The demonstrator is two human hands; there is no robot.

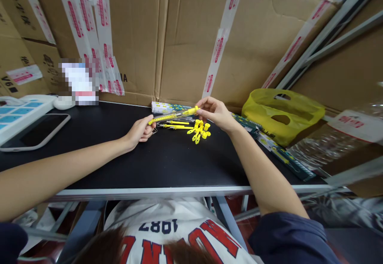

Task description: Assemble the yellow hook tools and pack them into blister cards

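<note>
A clear tube with yellow ends (pixel 175 115) is held slantwise above the black table. My left hand (pixel 140 130) is closed round its lower left end. At the upper right end, the fingers of my right hand (pixel 214 112) pinch the yellow cap (pixel 194 110). Just below the tube lie several thin yellow rods (pixel 179 127) with metallic parts. A small pile of yellow plastic pieces (pixel 199 131) rests on the table below my right hand. What is inside the tube is too small to tell exactly.
Printed packages (pixel 278 154) lie along the right, near a yellow plastic bag (pixel 281 112) and a clear plastic bottle (pixel 326 142). A phone (pixel 37 130) and a white case with blue panels (pixel 20 112) are at the left. Cardboard (pixel 185 48) stands behind the black table (pixel 149 170).
</note>
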